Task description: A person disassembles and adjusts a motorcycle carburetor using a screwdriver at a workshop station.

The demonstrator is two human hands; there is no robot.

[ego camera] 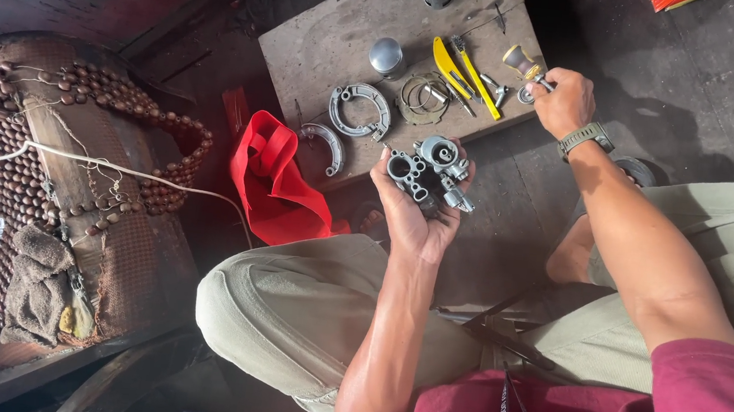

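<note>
carburetor (429,174): being cradled palm-up in the left hand (412,211), fingers curled round it, above the gap between knee and tabletop (330,39); cast grey metal, lumpy, with round bores and small fittings sticking out.
right hand (562,101): being closed on a small metal part (529,91) at the tabletop's edge; exact pinch can't be told.
risk: carburetor is only being held one-handed, so it could probably be tipped off and dropped to the floor while attention is being given elsewhere.
nearby: curved brake shoes (359,110), yellow-handled tools (454,70), and a red cloth (278,183) are being left lying around.
</note>
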